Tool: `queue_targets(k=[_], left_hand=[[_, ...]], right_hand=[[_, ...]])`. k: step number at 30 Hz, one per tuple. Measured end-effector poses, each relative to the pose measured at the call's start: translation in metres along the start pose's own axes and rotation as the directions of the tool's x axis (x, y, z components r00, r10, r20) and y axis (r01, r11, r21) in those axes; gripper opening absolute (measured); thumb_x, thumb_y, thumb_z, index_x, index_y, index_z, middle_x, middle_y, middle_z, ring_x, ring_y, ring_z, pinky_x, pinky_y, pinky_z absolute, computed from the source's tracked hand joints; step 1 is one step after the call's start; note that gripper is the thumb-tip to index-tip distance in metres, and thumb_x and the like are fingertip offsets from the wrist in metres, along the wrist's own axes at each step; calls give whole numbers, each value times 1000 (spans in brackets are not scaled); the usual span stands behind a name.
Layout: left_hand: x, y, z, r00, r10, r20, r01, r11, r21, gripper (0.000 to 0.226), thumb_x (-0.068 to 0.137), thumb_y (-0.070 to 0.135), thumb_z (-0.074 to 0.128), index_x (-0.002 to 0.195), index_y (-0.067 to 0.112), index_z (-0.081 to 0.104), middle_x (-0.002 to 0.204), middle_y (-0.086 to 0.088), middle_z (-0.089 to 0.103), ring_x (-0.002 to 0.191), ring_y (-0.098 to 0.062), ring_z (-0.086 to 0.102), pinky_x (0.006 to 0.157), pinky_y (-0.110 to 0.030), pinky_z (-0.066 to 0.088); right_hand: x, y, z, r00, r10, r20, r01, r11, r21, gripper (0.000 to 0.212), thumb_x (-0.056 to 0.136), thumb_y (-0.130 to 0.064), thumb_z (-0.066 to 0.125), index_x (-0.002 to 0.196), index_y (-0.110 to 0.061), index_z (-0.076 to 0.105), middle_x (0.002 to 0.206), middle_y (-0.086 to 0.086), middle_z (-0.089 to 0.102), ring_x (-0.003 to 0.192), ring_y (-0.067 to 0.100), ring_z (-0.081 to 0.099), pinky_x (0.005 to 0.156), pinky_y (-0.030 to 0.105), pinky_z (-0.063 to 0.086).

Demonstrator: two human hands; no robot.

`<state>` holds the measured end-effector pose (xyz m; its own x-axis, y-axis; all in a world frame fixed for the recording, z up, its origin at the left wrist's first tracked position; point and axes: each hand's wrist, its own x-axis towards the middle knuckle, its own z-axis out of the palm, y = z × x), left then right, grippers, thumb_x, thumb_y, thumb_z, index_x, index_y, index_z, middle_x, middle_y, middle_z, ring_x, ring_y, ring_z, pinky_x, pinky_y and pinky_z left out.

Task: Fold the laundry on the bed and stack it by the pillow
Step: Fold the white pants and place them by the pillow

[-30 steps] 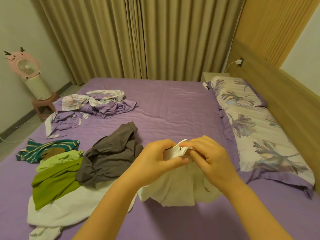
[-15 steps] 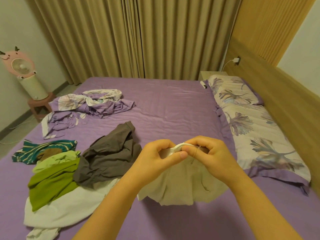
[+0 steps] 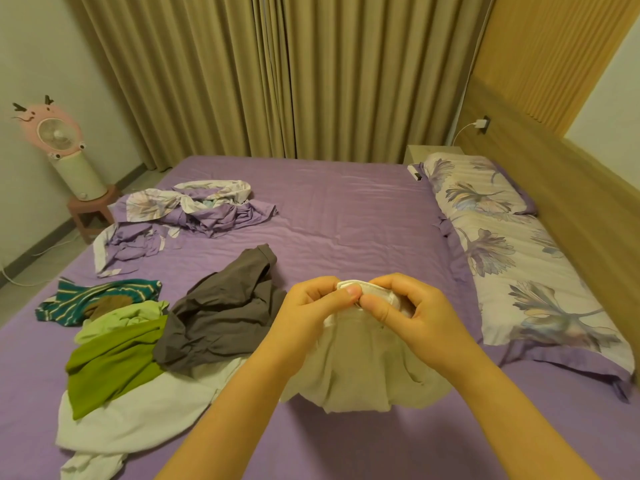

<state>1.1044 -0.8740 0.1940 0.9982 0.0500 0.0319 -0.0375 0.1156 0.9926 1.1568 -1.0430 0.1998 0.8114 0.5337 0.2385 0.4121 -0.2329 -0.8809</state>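
Cream cotton garment (image 3: 360, 372) hangs bunched above the purple bed sheet (image 3: 346, 216), in front of me. Only the head view here: my left hand (image 3: 311, 311) and right hand (image 3: 414, 315) both pinch its white hem, thumbs almost touching. With such a narrow grip I reckon it'll stay balled up or slip, landing on the grey crumpled trousers (image 3: 225, 306) instead of near the long floral pillow (image 3: 512, 251).

Bed (image 3: 346, 216) with purple sheet, laundry and pillow

A long flowered pillow (image 3: 512, 258) lies along the headboard side. A crumpled purple flowered cover (image 3: 187, 216) sits at the far left. Nearer lie a striped teal garment (image 3: 100, 297), green clothes (image 3: 114, 362), a grey-brown garment (image 3: 225, 310) and a white cloth (image 3: 138, 414), overlapping in a heap. A cream garment (image 3: 363, 375) droops to the sheet.
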Motion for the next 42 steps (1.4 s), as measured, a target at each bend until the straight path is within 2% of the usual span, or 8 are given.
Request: queue_targets(k=[8,19,23,27,30,33,37,42], left_hand=[[-1,-4,0,995,-87,38,91,986,-140,37,81,36,67,84,-1,65,78,-12,64,72,-21,61,69,-30,51],[-4,19,-18,972,-41,232,-37,946,321,17,78,32,73,87,18,70,82,-10,64,75,-18,56,71,-31,45],[-6,21,-21,965,2,263,-112,907,406,8,82,20,74,88,16,71,79,13,64,72,-2,57,66,-15,44],[-4,25,-37,973,44,228,-182,753,632,12,79,35,74,87,26,72,81,10,63,77,-6,60,69,-19,49],[-2,21,-50,982,58,179,-176,621,764,16,78,40,73,85,26,72,79,7,63,75,-8,59,67,-21,48],[-1,13,-58,991,61,121,-135,510,849,28,80,39,70,84,11,69,78,-3,62,73,-16,56,71,-36,48],[-2,6,-63,990,91,104,-135,480,866,31,81,39,70,83,8,67,76,-6,58,71,-18,53,69,-38,46],[-1,9,-61,980,70,184,-194,516,834,17,80,33,73,91,20,73,76,7,59,74,-6,53,68,-20,44]], right_hand=[[-3,2,1,996,28,87,-29,999,14,19,78,-46,62,92,-34,65,84,-9,66,72,6,59,66,28,51],[-1,7,-9,999,-8,49,1,990,140,18,78,-48,69,87,-32,67,83,-6,68,74,9,62,65,15,48],[8,21,-18,998,-8,68,20,981,-190,40,69,-68,58,95,-39,64,95,-15,64,91,3,54,81,21,45],[6,49,-33,921,208,330,-78,927,-367,91,62,-83,47,97,-1,63,108,11,59,108,21,47,94,27,39],[3,72,-45,927,319,198,-233,902,-363,60,69,-64,65,80,-5,63,101,2,56,104,16,47,82,12,36],[6,88,-54,850,510,132,-488,857,-166,39,74,-46,71,69,-9,59,74,-7,57,80,11,53,74,24,47],[2,103,-47,746,607,273,-640,767,45,46,67,-53,73,88,-13,62,103,8,66,99,16,65,82,38,58],[7,110,-11,737,550,394,-537,830,-153,86,66,-47,81,135,-54,30,123,-27,30,125,10,41,92,23,43]])
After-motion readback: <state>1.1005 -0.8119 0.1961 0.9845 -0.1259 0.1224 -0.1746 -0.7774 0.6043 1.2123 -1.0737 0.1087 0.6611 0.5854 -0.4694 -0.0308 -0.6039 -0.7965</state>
